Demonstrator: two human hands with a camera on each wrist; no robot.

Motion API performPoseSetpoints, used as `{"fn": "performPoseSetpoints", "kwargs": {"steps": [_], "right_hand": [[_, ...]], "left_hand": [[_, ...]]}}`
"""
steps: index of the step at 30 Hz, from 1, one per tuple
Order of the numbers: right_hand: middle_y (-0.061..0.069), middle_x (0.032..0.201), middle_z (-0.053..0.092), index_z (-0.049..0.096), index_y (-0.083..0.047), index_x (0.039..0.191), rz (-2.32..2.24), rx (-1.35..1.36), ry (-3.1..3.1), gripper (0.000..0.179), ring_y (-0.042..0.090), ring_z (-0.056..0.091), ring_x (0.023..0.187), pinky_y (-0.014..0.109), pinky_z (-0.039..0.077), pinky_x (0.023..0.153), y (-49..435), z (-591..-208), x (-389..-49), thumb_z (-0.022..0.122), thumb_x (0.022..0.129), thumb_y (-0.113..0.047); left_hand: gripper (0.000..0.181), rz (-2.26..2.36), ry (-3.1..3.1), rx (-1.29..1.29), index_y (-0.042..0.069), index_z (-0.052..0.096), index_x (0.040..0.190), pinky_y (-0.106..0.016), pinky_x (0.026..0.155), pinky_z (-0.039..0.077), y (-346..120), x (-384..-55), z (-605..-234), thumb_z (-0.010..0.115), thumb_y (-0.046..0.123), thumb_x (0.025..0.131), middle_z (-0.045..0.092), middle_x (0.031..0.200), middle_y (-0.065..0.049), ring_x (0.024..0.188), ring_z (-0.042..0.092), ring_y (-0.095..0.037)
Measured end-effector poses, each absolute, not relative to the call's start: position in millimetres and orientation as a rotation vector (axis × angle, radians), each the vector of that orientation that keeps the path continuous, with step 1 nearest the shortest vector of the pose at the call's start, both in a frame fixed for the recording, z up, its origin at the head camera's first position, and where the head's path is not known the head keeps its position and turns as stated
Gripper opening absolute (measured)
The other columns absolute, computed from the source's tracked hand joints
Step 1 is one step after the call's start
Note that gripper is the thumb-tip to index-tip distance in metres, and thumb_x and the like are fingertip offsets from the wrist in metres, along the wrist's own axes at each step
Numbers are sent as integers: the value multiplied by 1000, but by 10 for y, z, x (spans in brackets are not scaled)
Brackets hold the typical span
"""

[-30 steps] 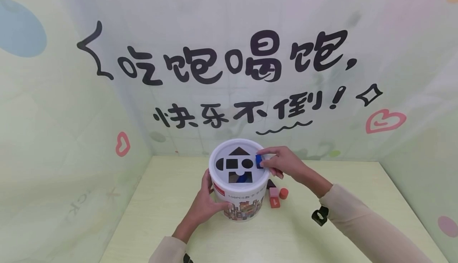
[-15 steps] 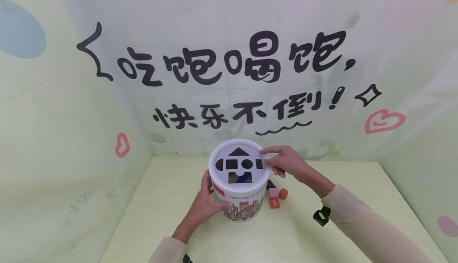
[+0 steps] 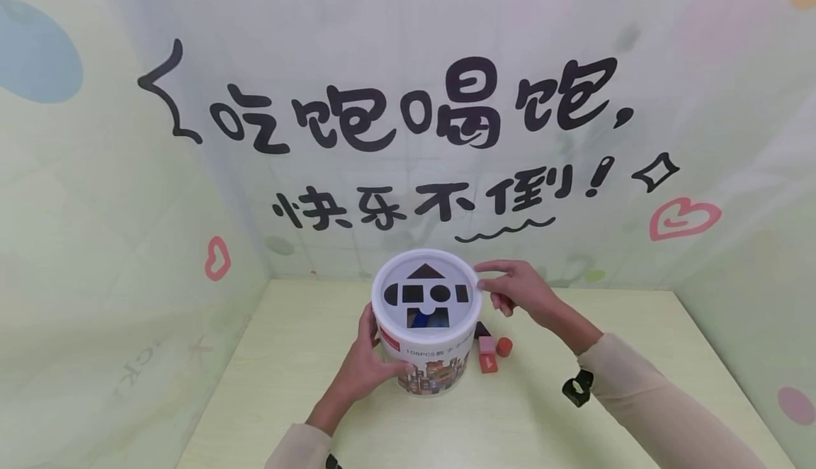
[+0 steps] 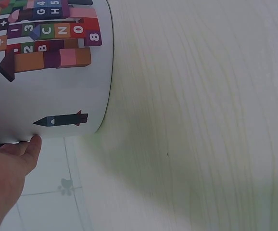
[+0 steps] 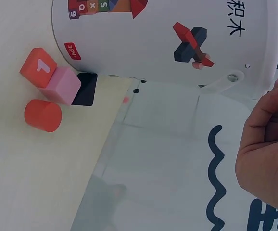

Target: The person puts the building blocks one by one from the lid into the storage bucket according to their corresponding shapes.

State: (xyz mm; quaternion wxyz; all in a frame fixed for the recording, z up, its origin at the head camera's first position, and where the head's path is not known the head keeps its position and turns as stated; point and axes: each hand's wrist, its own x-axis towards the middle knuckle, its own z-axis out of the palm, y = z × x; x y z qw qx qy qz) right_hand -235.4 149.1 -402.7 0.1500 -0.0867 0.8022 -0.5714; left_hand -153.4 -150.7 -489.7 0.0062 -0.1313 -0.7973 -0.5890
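A white round block bucket [image 3: 393, 338] with a printed side stands on the table. Its lid [image 3: 417, 256] has several shaped holes, and something blue shows through the bottom hole. My left hand [image 3: 363, 366] grips the bucket's left side, thumb across the front; its far fingers are partly hidden. In the left wrist view, that hand [image 4: 9, 175] lies against the bucket wall. My right hand [image 3: 519, 290] is at the lid's right edge, index finger and thumb apart, holding nothing. Right of the bucket lie a red cube [image 5: 38, 67], a pink block [image 5: 61, 85], a red cylinder [image 5: 43, 115] and a dark block [image 5: 85, 89].
The pale wooden table [image 3: 268, 356] extends on both sides of the bucket. Behind it hangs a printed backdrop [image 3: 357, 30] with large black lettering. In the right wrist view, a white handle end [image 5: 223, 82] is fixed to the bucket's side.
The blue block pinched by my right hand went from the right rectangular hole, which now shows dark. My right hand drew back right to the rim. The left hand kept its grip.
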Motion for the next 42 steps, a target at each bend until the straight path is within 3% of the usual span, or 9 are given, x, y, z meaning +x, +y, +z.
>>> {"fn": "performPoseSetpoints", "kwargs": {"steps": [21,42], "right_hand": [[4,61,57,56,-1,131,-1720,-86,2277,41,13,47,47,22,46,47,1767,-4532,-2451,62,95,-20],[3,61,57,53,5,132,-1716,48,2236,44,13,46,49,21,43,46,1892,-5118,-2338,61,95,-17]], "left_hand": [[125,-1840,-2494,-418,17,2,156,-56,113,31,-1503,-1539,-4890,90,22,68,32,156,-10,143,30,-31],[124,-1837,-2492,-421,17,3,156,-57,113,31,-1505,-1528,-4895,90,21,68,33,155,-10,143,31,-31]]}}
